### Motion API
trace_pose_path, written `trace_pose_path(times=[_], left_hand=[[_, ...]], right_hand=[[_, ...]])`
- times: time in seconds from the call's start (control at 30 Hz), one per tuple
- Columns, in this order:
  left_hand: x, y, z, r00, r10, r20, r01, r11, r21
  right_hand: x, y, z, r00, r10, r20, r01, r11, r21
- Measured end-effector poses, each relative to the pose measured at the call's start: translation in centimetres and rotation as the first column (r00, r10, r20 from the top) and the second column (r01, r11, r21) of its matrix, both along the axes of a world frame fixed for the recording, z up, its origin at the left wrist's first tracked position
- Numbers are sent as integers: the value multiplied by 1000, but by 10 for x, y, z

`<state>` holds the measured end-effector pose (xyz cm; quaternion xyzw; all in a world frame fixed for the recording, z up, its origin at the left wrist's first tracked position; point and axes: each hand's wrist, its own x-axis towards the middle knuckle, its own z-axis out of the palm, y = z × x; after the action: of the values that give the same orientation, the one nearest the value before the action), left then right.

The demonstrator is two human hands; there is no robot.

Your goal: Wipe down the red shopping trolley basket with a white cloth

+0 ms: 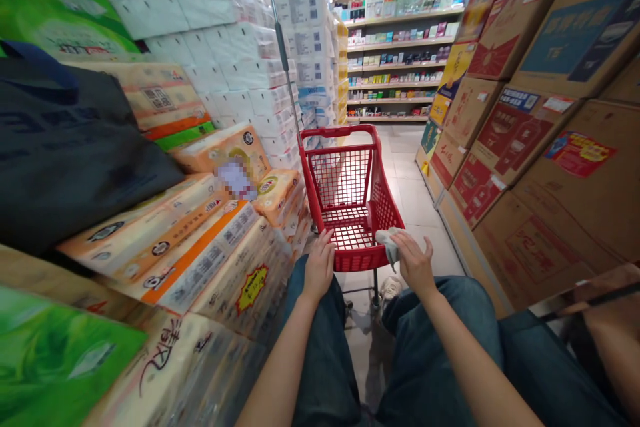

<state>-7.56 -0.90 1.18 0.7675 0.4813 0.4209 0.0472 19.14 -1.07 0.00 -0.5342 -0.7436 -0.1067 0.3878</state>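
Note:
A red plastic shopping cart [360, 262] with lattice walls stands right in front of my knees, and nothing shows inside its basket. My left hand [319, 266] is at the near left corner of the cart, its fingers close together on the rim. At the near right corner, my right hand [414, 262] pinches a crumpled pale grey cloth [388, 244] between thumb and fingers, with the other fingers raised. The cloth lies against the cart's rim and hangs down a little outside it.
Stacked tissue packs [200, 240] rise close on the left, with a dark bag [80, 147] on them. Cardboard cartons [530, 147] line the right. A tiled aisle [405, 160] runs to stocked shelves [400, 67]. A metal pole [283, 47] stands at the cart's far left. Part of another person [610, 327] shows at lower right.

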Motion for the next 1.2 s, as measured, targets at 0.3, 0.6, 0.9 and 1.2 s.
trace_pose_path(times=[0.3,0.6,0.9,1.2], left_hand=[[-2,-1,-5,1000,-2,7,1,1000,25],[-5,0,-4,1000,-17,-6,17,999,30],[1,0,-7,998,-9,62,7,999,35],[-4,0,-8,999,-26,26,25,1000,19]], right_hand=[[-141,-18,0,994,-3,-111,0,999,-32],[-55,-10,6,994,79,75,-76,996,-46],[-42,-10,-5,985,-150,-84,154,987,46],[-147,-21,-1,996,76,-39,-77,997,-6]])
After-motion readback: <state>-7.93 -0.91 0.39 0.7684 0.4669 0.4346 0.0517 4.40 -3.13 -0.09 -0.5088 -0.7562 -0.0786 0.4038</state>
